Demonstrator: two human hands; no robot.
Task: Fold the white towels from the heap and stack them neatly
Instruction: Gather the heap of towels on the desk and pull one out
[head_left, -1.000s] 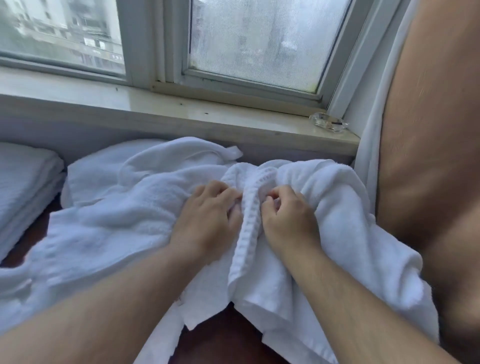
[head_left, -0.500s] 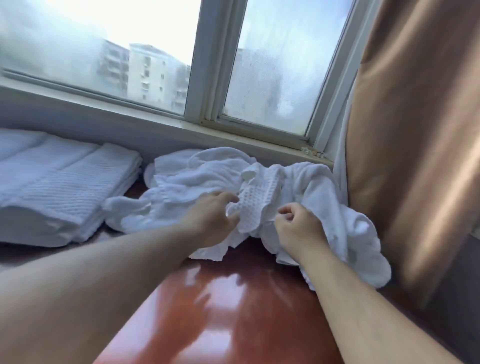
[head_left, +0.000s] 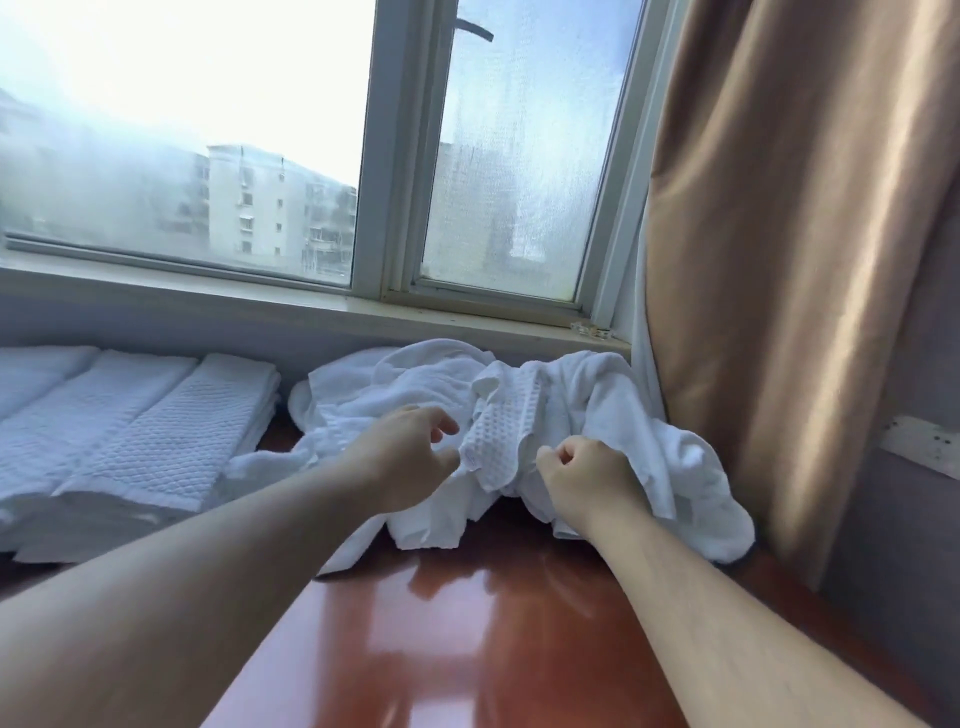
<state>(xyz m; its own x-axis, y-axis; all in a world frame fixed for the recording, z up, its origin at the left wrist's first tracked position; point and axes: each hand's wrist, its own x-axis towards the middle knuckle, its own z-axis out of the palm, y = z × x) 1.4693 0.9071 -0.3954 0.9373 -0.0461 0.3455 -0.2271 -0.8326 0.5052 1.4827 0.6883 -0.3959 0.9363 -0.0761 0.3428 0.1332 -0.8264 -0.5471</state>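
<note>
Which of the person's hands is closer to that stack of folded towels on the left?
Left. The left hand hovers over the heap, just right of the folded towels; the right hand sits farther right, curled in the heap near the curtain.

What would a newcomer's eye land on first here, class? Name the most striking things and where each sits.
First, the heap of white towels, crumpled at the far side of the glossy red-brown table under the window, with the left hand and right hand reaching into it. Then the folded towels lined up neatly at the left, and the tan curtain hanging at the right.
</note>
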